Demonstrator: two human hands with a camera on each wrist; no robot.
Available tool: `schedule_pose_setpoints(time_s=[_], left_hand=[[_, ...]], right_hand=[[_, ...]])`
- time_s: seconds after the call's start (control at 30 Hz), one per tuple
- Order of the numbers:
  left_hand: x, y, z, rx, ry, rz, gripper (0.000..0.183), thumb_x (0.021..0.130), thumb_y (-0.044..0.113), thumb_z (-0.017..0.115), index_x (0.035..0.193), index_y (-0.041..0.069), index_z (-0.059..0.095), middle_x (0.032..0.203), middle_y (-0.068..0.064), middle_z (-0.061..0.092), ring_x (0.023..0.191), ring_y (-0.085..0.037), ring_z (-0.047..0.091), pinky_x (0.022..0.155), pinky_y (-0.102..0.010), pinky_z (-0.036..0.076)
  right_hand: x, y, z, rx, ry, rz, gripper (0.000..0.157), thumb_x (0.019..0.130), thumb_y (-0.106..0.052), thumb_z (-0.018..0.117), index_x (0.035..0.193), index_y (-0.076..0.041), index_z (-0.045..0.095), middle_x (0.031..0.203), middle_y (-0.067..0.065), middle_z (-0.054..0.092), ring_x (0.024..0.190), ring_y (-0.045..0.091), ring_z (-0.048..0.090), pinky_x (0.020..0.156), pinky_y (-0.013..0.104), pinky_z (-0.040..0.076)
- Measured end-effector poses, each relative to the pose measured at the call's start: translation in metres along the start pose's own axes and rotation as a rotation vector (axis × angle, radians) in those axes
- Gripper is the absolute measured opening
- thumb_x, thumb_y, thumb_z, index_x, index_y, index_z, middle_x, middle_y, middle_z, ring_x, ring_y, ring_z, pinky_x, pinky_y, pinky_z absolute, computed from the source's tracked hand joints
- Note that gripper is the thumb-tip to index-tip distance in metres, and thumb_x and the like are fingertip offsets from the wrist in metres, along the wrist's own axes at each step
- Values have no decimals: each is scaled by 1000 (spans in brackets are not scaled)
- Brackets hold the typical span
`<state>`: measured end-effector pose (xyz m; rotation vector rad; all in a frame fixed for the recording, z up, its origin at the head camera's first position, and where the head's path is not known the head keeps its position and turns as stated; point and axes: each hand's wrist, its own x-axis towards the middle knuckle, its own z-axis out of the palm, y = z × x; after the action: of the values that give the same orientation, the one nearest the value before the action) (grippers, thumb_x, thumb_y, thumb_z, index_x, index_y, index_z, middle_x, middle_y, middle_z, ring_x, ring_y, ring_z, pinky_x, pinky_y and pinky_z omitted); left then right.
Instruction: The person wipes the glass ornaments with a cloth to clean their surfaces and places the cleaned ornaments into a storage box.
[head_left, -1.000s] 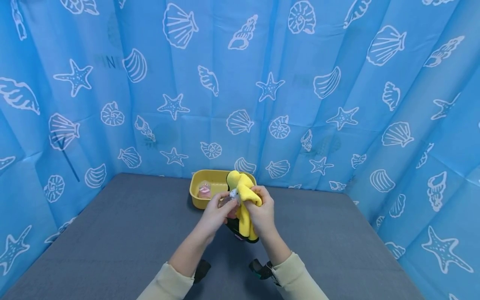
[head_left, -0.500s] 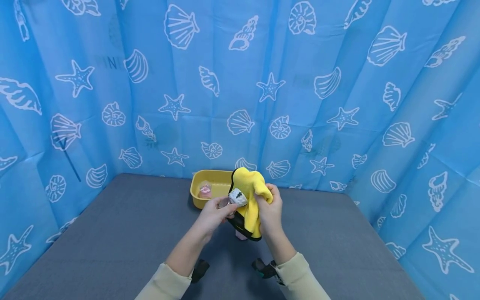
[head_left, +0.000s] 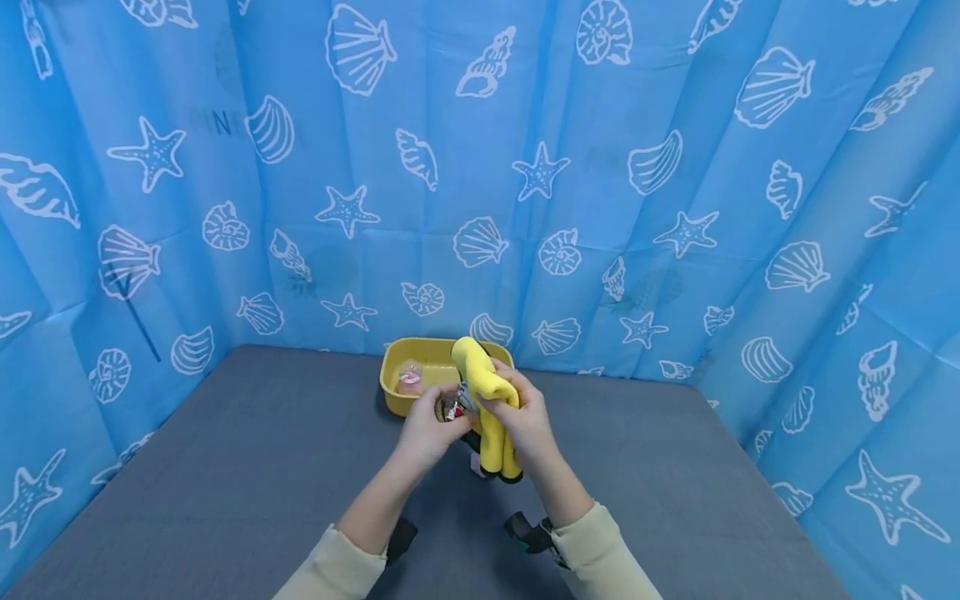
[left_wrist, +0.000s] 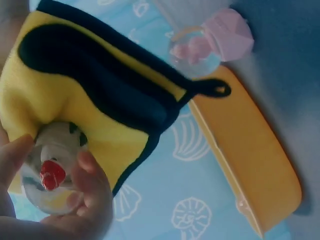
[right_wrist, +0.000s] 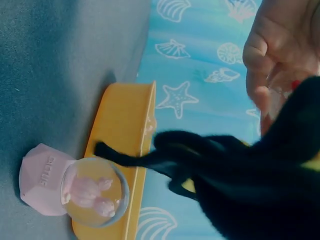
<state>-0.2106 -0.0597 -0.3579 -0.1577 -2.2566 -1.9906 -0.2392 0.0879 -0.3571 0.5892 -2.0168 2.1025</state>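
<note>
Behind our grey worktop (head_left: pixel 262 467) hangs a blue curtain (head_left: pixel 480 196); our left hand (head_left: pixel 426 427) curls round a globe (left_wrist: pixel 52 175), our right hand (head_left: pixel 529 423) pinches a cloth (head_left: pixel 483 382).

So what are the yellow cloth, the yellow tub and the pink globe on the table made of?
The yellow cloth looks like soft, matte fabric, bending in rounded folds. The yellow tub seems smooth plastic: thin walls, faint shine. The globe's ball is see-through and shiny: glass or plastic, I can't tell. Its pink base looks hard and dull, maybe resin, with flat faces.
</note>
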Motion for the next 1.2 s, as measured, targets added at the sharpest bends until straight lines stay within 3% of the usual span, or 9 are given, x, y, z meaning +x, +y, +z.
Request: schedule_pose_setpoints(time_s=[0.13,0.23,0.4,0.57,0.73,0.8,0.93,1.03,1.2], left_hand=[[1,-4,1,42,26,41,52,83,6,74,128,-7,50,122,-22,55,105,-32,59,82,-40,54],[2,-6,2,21,17,18,60,82,7,74,133,-7,46,125,-23,52,108,-34,56,85,-41,53],[4,-3,2,11,-34,-75,67,84,12,74,138,-9,41,125,-22,52,108,-33,56,90,-46,50],[4,-5,1,-4,-83,-71,61,86,14,73,136,-4,43,125,-20,52,107,-32,54,89,-45,50],[3,-4,-1,-26,-122,-65,62,87,12,71,139,-4,40,127,-22,52,89,-24,62,72,-37,53],[3,-3,-1,-25,-114,-64,64,87,9,71,140,-5,40,126,-22,52,84,-22,61,67,-35,52],[4,-3,-1,-1,-57,-38,63,84,1,72,139,-7,43,120,-21,54,89,-24,58,67,-34,52],[4,-3,-1,11,-21,-6,62,82,-4,71,137,-9,44,119,-22,54,99,-30,57,75,-35,54],[3,-5,-1,22,-12,41,62,81,-9,71,137,-10,44,120,-24,55,107,-35,57,82,-40,53]], right_hand=[[2,5,2,-67,6,-19,15,87,6,65,100,6,57,115,18,57,95,27,53,73,34,48],[1,8,5,-101,56,-69,15,84,10,64,96,5,56,95,13,52,81,23,51,66,32,47],[0,8,8,-91,141,-134,15,81,13,61,93,7,55,90,12,53,75,19,52,62,28,47],[0,10,7,-60,176,-152,13,85,13,60,94,8,52,90,10,51,75,19,53,63,26,48],[1,10,5,2,220,-93,12,88,10,59,96,7,50,93,10,50,77,19,54,65,27,49],[2,8,3,40,249,-37,12,91,7,59,97,5,49,94,9,49,80,19,55,68,27,50],[4,4,-1,99,304,34,13,94,0,59,104,1,49,97,9,49,85,19,56,72,27,50],[3,0,-3,132,281,35,17,95,-3,59,109,0,50,100,9,51,87,19,56,74,29,50],[2,-5,-2,120,145,31,24,93,-3,61,114,4,52,102,8,55,88,18,58,76,32,51]])
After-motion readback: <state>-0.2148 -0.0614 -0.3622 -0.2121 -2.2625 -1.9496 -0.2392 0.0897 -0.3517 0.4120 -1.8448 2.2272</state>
